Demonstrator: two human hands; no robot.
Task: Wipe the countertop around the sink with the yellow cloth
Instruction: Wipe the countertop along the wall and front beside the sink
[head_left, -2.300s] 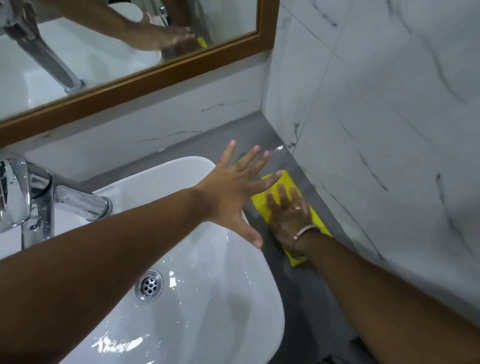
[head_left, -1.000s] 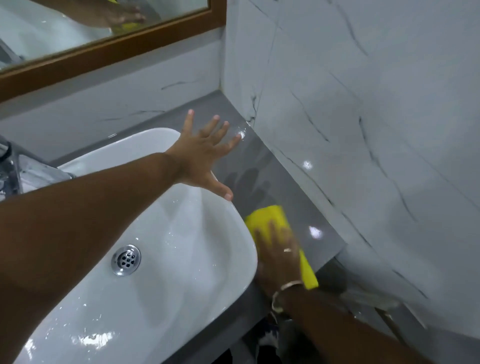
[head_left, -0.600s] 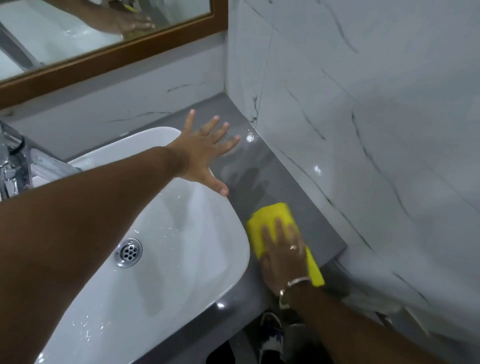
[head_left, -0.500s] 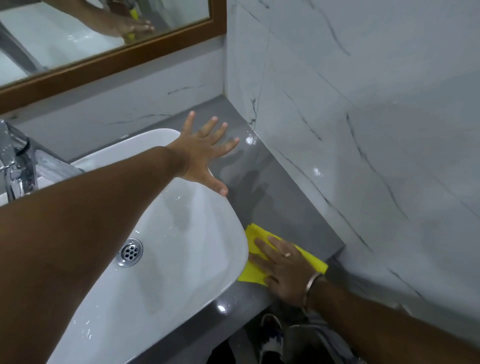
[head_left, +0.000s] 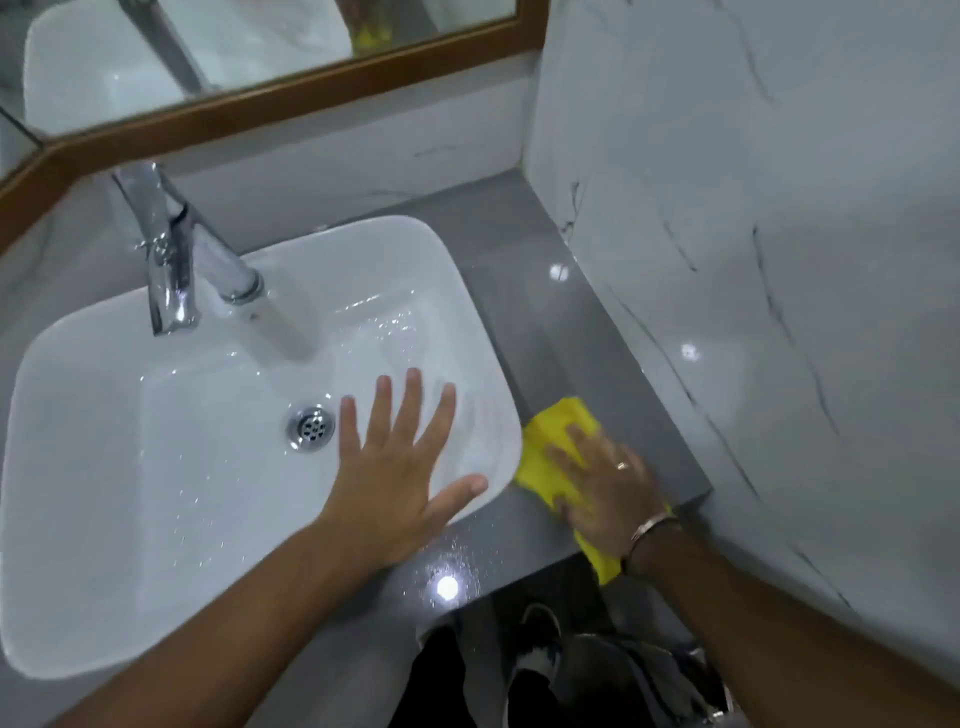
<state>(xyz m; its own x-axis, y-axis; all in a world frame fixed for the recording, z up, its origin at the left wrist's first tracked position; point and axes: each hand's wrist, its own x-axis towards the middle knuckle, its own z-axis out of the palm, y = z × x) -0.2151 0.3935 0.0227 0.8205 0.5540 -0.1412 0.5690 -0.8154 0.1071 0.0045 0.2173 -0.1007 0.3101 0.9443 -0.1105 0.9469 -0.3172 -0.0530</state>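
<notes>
The yellow cloth lies flat on the grey countertop, at the front right corner beside the white sink. My right hand presses down on the cloth with its fingers spread, covering its middle; one end of the cloth hangs over the counter's front edge. My left hand hovers open, fingers apart, over the sink's front right rim, holding nothing.
A chrome faucet stands behind the sink basin, above the round drain. A marble wall bounds the counter on the right. A wood-framed mirror runs along the back. Water drops glisten on the front strip of counter.
My left hand drew back from the sink's far right rim to its front right rim. My right hand stays on the cloth at the front right corner. The view swung left, showing the faucet.
</notes>
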